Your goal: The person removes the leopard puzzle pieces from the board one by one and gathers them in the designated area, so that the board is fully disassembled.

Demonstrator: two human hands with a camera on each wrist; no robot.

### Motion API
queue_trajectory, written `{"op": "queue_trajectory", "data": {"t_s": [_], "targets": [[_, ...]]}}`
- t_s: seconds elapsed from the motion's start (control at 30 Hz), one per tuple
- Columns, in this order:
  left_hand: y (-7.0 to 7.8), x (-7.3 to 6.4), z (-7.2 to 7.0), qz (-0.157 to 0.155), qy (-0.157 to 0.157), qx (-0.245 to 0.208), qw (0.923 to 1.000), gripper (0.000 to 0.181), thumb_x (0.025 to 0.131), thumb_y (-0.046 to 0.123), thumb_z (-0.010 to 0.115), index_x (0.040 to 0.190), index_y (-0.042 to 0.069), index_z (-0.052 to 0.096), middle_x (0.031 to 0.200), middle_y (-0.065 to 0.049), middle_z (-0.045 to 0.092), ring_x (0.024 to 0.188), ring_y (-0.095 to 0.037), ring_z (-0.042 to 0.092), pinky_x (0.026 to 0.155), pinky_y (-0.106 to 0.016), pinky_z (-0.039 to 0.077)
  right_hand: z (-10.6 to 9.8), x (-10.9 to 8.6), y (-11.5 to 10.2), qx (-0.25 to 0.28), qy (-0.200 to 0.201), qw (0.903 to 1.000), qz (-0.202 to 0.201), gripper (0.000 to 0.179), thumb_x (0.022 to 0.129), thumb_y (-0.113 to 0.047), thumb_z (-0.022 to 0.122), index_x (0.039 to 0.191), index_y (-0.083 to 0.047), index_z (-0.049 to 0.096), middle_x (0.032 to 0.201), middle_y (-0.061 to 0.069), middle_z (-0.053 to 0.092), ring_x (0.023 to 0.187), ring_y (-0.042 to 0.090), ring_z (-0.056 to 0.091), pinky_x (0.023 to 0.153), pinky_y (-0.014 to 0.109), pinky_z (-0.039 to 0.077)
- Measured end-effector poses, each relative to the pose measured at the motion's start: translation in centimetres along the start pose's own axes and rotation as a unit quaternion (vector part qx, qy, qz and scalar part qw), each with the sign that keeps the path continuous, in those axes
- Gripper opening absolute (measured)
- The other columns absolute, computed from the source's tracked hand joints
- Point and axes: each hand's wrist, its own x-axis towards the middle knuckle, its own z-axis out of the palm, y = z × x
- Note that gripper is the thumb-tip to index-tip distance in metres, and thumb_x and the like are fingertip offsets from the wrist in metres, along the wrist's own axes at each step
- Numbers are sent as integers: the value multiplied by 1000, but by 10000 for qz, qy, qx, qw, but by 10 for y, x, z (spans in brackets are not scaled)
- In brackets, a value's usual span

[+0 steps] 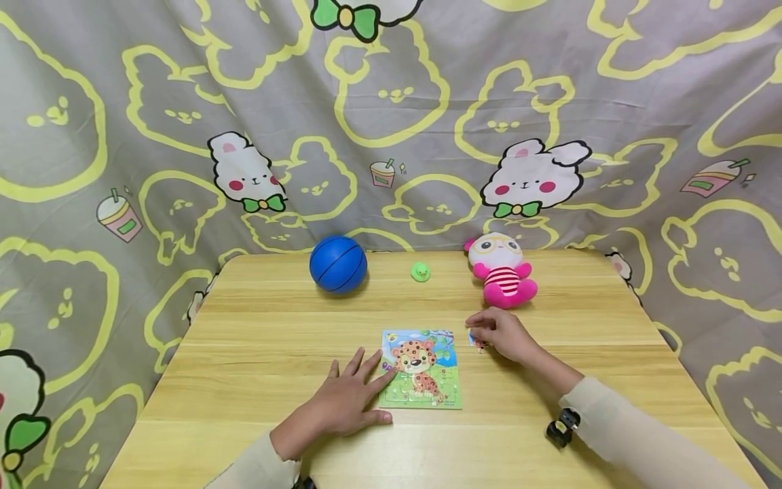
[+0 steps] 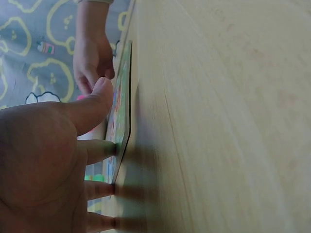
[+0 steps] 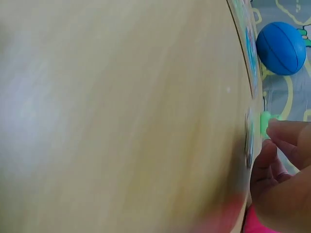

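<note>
A square, thin puzzle board (image 1: 419,380) printed with a spotted orange cub on green grass under a blue sky lies flat on the pale, wood-grained table (image 1: 244,360). At the board's left side, the left hand (image 1: 345,401) is spread wide, its forefinger resting on the board's left part and its thumb reaching beside the near left corner. Just right of the board, the right hand (image 1: 504,333) is narrow, thumb and forefinger tips close together, beside small, flat blue and spotted orange puzzle pieces (image 3: 250,141) on the table; whether it pinches one I cannot tell. Beyond the board and to its left sits a blue ball with black seams (image 1: 339,265); straight beyond it, a small green duck-shaped toy (image 1: 421,272); beyond and to its right, a pink and white plush toy in a red-striped top (image 1: 504,280). Behind all these hangs a grey cloth with yellow bear outlines (image 1: 397,115).
</note>
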Motion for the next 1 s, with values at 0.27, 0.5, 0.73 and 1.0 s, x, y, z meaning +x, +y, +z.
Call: {"op": "queue_trajectory", "data": {"t_s": [0.27, 0.5, 0.73, 1.0], "targets": [[0, 0, 0, 5, 9, -16, 10000, 81, 95, 72, 50, 164, 35, 29, 173, -10, 15, 157, -45, 11, 110, -80, 24, 16, 6, -20, 485, -268, 9985, -10, 21, 95, -4, 72, 115, -1, 74, 96, 10, 67, 65, 19, 61, 55, 27, 52], [0, -1, 0, -18, -12, -4, 10000, 81, 95, 72, 51, 164, 35, 30, 173, -10, 16, 157, -45, 12, 110, -80, 24, 31, 9, -36, 481, -455, 9978, -96, 20, 95, -6, 72, 115, -5, 76, 102, 9, 66, 68, 20, 62, 56, 27, 52], [0, 0, 0, -29, -43, -1, 10000, 81, 95, 72, 50, 164, 35, 30, 173, -10, 16, 156, -45, 13, 110, -79, 24, 48, 13, -49, 343, -638, 9968, -341, 19, 95, -12, 75, 113, -9, 77, 101, 4, 67, 75, 17, 57, 63, 27, 49], [1, -1, -1, -26, -19, 23, 10000, 81, 95, 72, 50, 164, 35, 30, 173, -10, 17, 156, -46, 13, 110, -79, 25, 68, 14, -63, 303, -793, 9951, -509, 22, 95, -12, 75, 116, -10, 77, 105, 4, 66, 74, 13, 57, 63, 26, 49]]}}
